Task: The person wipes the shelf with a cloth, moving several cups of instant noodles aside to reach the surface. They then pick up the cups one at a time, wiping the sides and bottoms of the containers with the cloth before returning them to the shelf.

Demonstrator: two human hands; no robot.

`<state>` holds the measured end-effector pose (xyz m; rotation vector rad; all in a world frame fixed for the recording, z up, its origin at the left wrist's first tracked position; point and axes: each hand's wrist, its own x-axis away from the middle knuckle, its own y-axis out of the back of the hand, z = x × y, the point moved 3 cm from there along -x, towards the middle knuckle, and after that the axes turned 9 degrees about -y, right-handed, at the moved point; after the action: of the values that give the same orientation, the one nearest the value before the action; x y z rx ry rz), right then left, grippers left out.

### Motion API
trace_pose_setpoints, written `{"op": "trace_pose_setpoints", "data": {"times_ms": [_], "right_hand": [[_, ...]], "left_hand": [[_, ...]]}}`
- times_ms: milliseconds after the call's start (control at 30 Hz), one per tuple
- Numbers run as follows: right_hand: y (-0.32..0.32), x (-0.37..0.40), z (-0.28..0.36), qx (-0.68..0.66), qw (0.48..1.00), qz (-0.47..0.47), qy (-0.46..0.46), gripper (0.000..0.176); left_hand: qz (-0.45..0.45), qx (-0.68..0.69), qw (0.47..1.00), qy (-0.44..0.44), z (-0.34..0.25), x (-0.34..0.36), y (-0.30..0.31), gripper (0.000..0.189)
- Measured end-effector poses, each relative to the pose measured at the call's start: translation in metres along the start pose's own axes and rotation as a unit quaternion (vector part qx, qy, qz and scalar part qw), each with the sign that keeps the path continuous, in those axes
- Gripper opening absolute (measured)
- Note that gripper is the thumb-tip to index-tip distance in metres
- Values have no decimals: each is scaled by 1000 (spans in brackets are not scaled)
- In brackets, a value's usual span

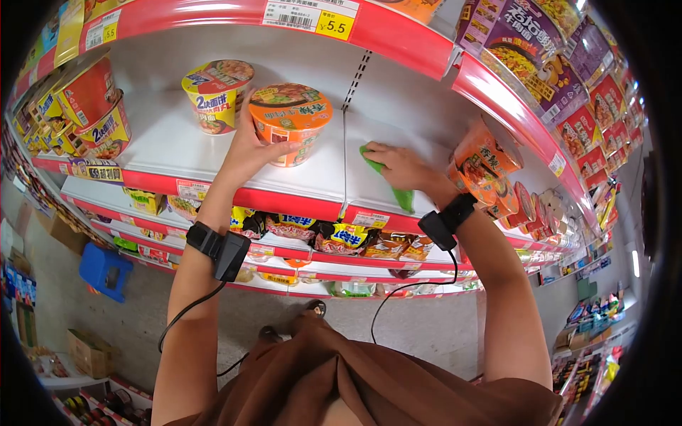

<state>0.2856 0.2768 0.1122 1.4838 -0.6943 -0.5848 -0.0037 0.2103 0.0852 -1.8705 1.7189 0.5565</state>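
Note:
My left hand is wrapped round the near left side of an orange instant noodle cup on the white shelf. A yellow and red noodle cup stands just behind it to the left. To the right, past the shelf seam, my right hand presses a green cloth on the shelf surface, and one end of the cloth trails toward the front edge. More orange noodle cups stand right of my right wrist.
Stacked noodle cups fill the shelf's left end. A red price rail runs along the front edge, with bagged noodles on the shelf below. Another red-edged shelf overhangs above. A blue stool stands on the floor at left.

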Motion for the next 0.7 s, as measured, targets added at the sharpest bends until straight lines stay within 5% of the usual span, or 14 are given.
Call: {"op": "trace_pose_setpoints", "data": {"times_ms": [167,700], "right_hand": [[-16,-36,-13,10,997,-76,-6,50],[-5,-105,-28,-59,992,-55,-101,44]], "left_hand": [[6,-29,999,-18,3,-1,-1,114],[11,-52,998,-16,2,-1,2,115]]}}
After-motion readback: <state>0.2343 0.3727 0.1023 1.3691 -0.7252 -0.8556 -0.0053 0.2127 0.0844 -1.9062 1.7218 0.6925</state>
